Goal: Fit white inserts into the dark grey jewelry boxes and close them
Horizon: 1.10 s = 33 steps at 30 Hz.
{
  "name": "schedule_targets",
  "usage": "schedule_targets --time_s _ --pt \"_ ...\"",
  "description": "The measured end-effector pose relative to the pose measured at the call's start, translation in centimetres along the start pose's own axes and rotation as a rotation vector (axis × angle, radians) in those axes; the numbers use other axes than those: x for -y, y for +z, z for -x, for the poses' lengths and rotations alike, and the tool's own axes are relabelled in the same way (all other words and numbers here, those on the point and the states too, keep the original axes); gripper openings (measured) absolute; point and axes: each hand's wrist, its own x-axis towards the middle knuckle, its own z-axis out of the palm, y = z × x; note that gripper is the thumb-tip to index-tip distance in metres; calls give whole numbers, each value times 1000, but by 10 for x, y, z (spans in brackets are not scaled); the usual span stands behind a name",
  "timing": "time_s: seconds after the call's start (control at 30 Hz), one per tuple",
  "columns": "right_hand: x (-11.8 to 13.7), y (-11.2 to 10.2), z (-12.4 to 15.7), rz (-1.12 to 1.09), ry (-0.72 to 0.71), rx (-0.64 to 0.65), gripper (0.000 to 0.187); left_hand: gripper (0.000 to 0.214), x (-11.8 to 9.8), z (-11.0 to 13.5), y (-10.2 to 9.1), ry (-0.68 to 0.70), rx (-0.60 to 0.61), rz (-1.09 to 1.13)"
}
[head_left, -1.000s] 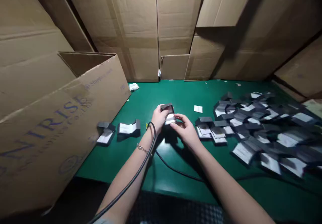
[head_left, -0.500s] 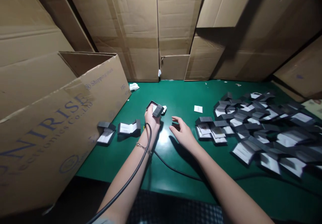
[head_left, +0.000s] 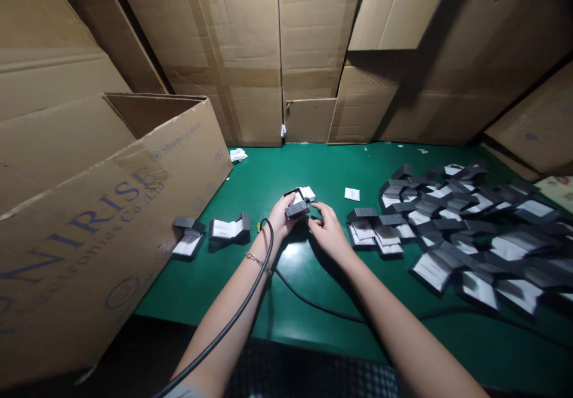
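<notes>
My left hand (head_left: 282, 216) is closed around a small black box (head_left: 296, 210) with a lid, held above the green table, its thumb over the inside. A white folded paper (head_left: 308, 194) shows at the box's far side; I cannot tell whether it is attached to the box. My right hand (head_left: 327, 229) is just right of the box with thumb and fingers apart, fingertips close to its right end. Whether they touch it is unclear. A black cable (head_left: 237, 308) runs along my left forearm, which wears a chain bracelet (head_left: 253, 259).
Two opened black boxes with white papers, one (head_left: 229, 229) nearer my left hand, lie beside a large carton (head_left: 111, 225). Many similar boxes (head_left: 465, 225) cover the right side. A white slip (head_left: 352, 194) lies on the table (head_left: 286, 302). Cardboard walls (head_left: 233, 58) stand behind.
My left hand has moved right with the black box, and the white paper shows further right too. My right hand has shifted slightly, and the gap between the hands has narrowed.
</notes>
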Motion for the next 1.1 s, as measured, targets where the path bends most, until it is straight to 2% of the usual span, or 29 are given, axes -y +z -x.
schedule_targets --time_s 0.07,0.1,0.2,0.23,0.3,0.4,0.43,0.53,0.63,0.7,0.8,0.97,1.1 --pt "0 -3 -6 64 45 -13 49 10 3 0 1 -58 13 -15" --pt "0 -5 -10 86 63 -4 51 10 4 0 1 -87 -28 -13" --pt "-1 -8 -20 160 69 47 59 12 7 -1 1 -17 21 14" --pt "-1 -7 -23 191 52 55 62 11 8 -2 1 15 -8 26" --pt "-1 -5 -30 261 19 49 69 8 6 -3 2 106 -59 60" --pt "0 2 -39 344 7 36 73 9 2 -5 3 267 -218 44" --pt "1 4 -42 358 -8 18 74 13 1 -6 3 367 -248 39" --pt "6 10 -49 325 -41 -67 77 14 -1 -7 2 518 -246 2" --pt "15 11 -53 310 -9 -87 81 12 -3 -5 2 532 -221 23" --pt "22 11 -53 345 20 -74 83 14 -3 -3 4 518 -297 66" --pt "30 13 -52 439 38 -58 74 19 -5 2 7 556 -303 16" --pt "24 15 -51 510 -34 -54 68 17 -10 5 9 587 -337 74" --pt "21 -1 -37 534 -82 -60 66 17 -12 1 9 557 -358 106"
